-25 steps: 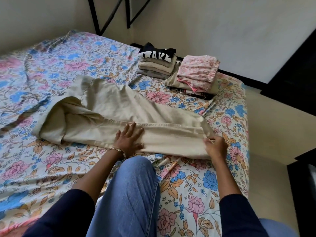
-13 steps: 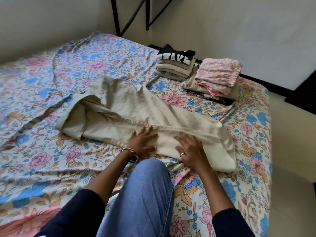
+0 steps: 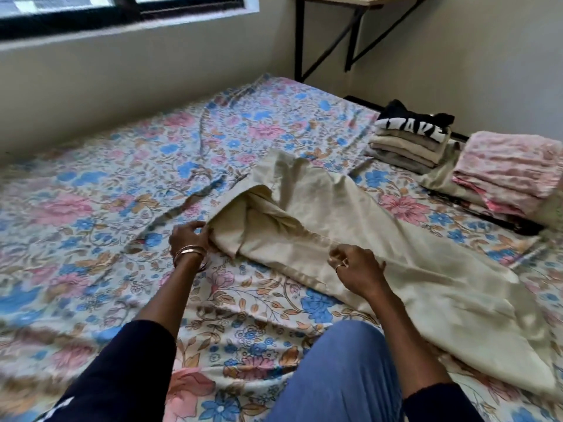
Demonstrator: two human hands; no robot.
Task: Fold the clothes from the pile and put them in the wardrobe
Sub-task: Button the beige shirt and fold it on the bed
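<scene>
A pair of beige trousers (image 3: 359, 233) lies lengthwise across the floral bedsheet (image 3: 122, 208), waist end to the left. My left hand (image 3: 190, 237) grips the waist corner at its left end. My right hand (image 3: 355, 268) pinches the seam along the near edge, around the middle of the garment. At the far right of the bed stand two piles of folded clothes: one topped by a black printed shirt (image 3: 414, 126), the other by pink floral cloth (image 3: 511, 169).
My knee in blue jeans (image 3: 335, 376) rests on the bed's near edge. A wall with a window (image 3: 122, 13) runs behind the bed. A black metal bracket under a shelf (image 3: 350, 41) is fixed to the far wall.
My left hand moved from pressing the trousers' middle to gripping the waist end. My right hand slid left along the near seam. The camera view turned left.
</scene>
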